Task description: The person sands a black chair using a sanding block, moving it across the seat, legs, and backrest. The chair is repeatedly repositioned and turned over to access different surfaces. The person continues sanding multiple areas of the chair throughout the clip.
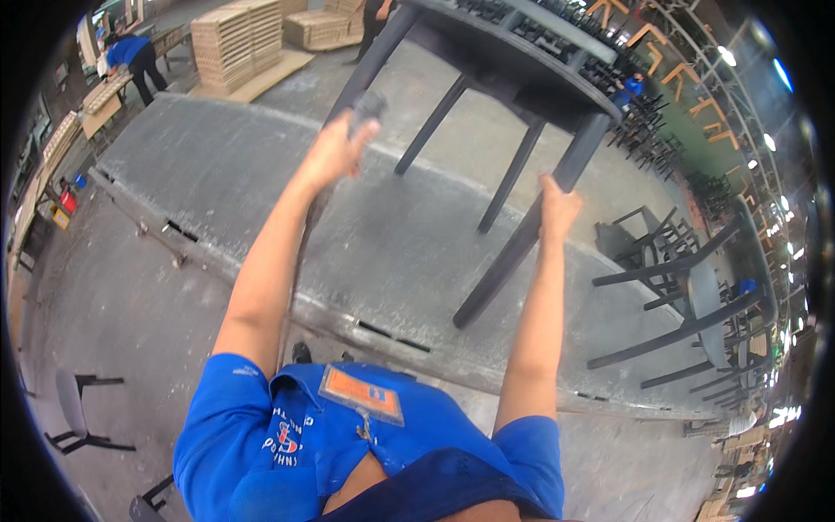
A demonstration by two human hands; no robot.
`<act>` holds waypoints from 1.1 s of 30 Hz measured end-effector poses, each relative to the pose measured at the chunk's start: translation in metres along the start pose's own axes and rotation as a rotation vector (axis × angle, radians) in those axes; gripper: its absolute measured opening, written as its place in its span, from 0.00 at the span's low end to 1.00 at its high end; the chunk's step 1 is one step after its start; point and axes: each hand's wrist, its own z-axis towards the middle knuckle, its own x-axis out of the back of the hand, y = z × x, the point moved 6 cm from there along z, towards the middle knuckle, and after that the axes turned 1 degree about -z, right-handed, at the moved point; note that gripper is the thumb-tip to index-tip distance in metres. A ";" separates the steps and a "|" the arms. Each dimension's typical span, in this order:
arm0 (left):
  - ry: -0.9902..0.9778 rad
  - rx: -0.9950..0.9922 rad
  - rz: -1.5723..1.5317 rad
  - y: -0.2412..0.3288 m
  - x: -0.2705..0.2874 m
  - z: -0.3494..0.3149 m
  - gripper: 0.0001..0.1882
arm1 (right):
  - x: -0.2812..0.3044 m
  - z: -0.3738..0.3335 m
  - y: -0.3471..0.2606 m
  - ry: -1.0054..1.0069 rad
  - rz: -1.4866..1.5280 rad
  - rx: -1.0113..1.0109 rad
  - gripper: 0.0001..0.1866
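Note:
A black chair [513,65] stands tilted over the grey worktable in front of me, its seat at the top and its legs pointing down toward me. My right hand [559,209] is closed round the near right leg [513,261]. My left hand [337,152] is beside the near left leg [374,65], with the thumb sticking out. In it is a small dark pad-like thing [370,108], smeared by motion, so its exact kind does not show. The left forearm hides part of that leg.
The long grey worktable [209,165] spans the middle. Another black chair [709,304] lies on its right end. Stacked wooden boards [237,52] stand far left, near a person in blue [135,56]. A chair [74,404] is on the floor at left. Many chairs crowd the right.

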 end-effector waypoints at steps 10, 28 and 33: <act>-0.532 -0.275 -0.065 0.107 -0.075 -0.057 0.36 | 0.001 -0.042 0.005 0.026 -0.029 0.024 0.20; 0.003 0.063 -0.080 -0.032 0.007 -0.074 0.30 | -0.011 -0.011 -0.005 -0.020 0.104 0.001 0.14; -0.382 -0.076 -0.034 0.012 -0.058 -0.107 0.31 | -0.013 0.011 -0.015 -0.018 0.120 -0.044 0.14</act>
